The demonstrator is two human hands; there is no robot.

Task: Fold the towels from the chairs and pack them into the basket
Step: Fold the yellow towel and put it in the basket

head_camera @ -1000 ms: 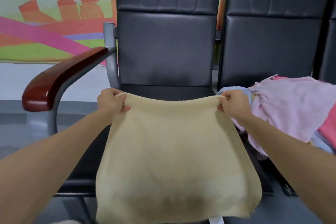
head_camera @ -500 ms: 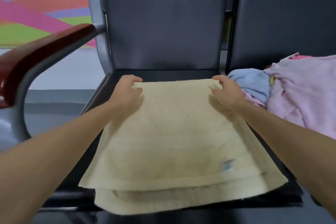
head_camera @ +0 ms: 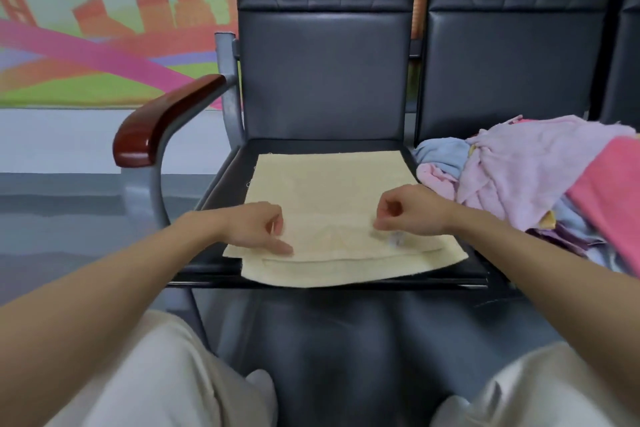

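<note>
Status: early stage. One cream towel (head_camera: 329,184) lies flat on the chair seat (head_camera: 227,180), folded over once. Its layers do not line up, and the lower layer shows as a strip along the near edge. I judge that it needs at least one more fold before packing. A pile of unfolded towels (head_camera: 526,170), lilac, pink and blue, sits on the neighbouring seat, touching or just beside the cream towel's right edge. No basket is in view, so I can confirm nothing as packed.

Left grip (head_camera: 258,229): fingers curled, one fingertip resting on the towel near its front left corner. I cannot tell if it pinches cloth. Right grip (head_camera: 410,210): fingers curled over the towel near a small label. Blur prevents a verdict on whether it holds cloth.

Clearances: the towel's near edge reaches the seat's front lip and could slip off. The armrest (head_camera: 162,125) bounds the left side, the backrest (head_camera: 325,73) the far side and the pile the right. In my assessment, free room lies above and toward me.
</note>
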